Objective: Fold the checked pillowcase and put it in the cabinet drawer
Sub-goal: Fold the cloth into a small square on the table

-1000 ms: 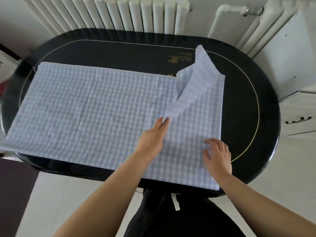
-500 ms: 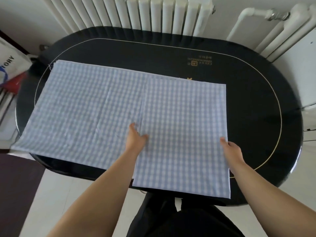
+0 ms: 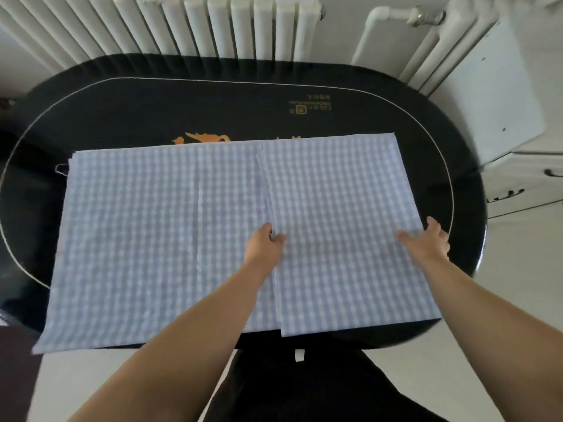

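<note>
so, table (image 3: 396, 117): black oval top with a thin pale line running round near its rim, some gold print and an orange motif showing beyond the far edge of the cloth.
radiator (image 3: 213, 25): white ribbed panel against the wall just behind the table, with a white pipe to its right.
cabinet (image 3: 524, 184): white unit at the right, close beside the table end, with dark handles on its drawer fronts; drawers look shut.
checked pillowcase (image 3: 152, 239): blue and white check, lying flat across the near half of the table, its near edge hanging a little over the table rim. the right part is doubled, an upper layer lying over the lower one, with that layer's free edge running from far to near about the middle of the cloth. a loose thread sticks out at the far left corner.
left hand (image 3: 264, 246): resting palm down at the free edge of the upper layer, thumb on top; it may be pinching that edge, though motion blur leaves me unable to tell.
right hand (image 3: 426, 242): spread open and flat at the right edge of the cloth, fingers partly on the table, gripping nothing.
dark clothing (image 3: 320, 388): person's lap at the bottom, below the table rim.
</note>
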A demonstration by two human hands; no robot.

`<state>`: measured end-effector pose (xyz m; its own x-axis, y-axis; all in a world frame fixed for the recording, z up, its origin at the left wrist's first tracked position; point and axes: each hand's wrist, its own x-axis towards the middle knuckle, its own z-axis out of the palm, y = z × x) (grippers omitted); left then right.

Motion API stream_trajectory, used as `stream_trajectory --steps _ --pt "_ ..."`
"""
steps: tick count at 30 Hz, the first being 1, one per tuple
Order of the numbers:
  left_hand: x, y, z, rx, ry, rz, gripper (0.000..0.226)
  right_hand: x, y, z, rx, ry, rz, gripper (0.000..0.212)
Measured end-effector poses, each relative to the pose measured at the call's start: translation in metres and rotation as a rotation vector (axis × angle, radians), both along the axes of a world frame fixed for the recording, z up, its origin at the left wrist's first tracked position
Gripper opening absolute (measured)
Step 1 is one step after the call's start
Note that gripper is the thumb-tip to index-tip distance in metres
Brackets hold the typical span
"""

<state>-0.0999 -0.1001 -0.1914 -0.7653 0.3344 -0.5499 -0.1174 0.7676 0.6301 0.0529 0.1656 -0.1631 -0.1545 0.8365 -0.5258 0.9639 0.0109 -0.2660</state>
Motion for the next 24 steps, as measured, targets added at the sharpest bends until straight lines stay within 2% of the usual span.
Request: stream_trajectory --steps 2,4,6,9,11,14,17,21,24 --pt "-0.004 -0.002 0.013 0.064 0.093 -0.033 0.027 0.0 -0.014 -0.003 0.047 -0.105 0.269 0.082" --pt "-0.004 -0.005 0.038 0.165 0.272 -0.117 0.02 -0.004 -0.037 -0.006 0.148 -0.103 0.497 0.074" --pt "-0.011 -0.016 0.067 0.232 0.4 -0.14 0.017 -0.016 -0.06 -0.003 0.242 -0.032 0.616 0.065" --pt "-0.053 -0.062 0.091 0.196 0.515 0.027 0.014 -0.037 -0.09 0.005 0.277 0.18 0.731 0.057" --pt "-0.084 -0.112 0.089 0.064 0.486 0.136 0.016 -0.051 -0.108 0.006 0.235 0.341 0.785 0.055" --pt "-0.111 -0.192 0.064 -0.246 0.347 0.209 0.039 -0.071 -0.132 0.0 0.176 0.395 0.925 0.055" --pt "-0.121 -0.244 0.037 -0.332 0.249 0.331 0.044 -0.091 -0.156 -0.007 0.106 0.286 1.089 0.055" --pt "-0.128 -0.264 0.029 -0.386 0.214 0.453 0.023 -0.103 -0.182 -0.016 0.054 0.142 1.184 0.057" --pt "-0.135 -0.276 0.034 -0.425 0.301 0.55 0.036 -0.104 -0.19 -0.02 0.047 0.085 1.199 0.057"
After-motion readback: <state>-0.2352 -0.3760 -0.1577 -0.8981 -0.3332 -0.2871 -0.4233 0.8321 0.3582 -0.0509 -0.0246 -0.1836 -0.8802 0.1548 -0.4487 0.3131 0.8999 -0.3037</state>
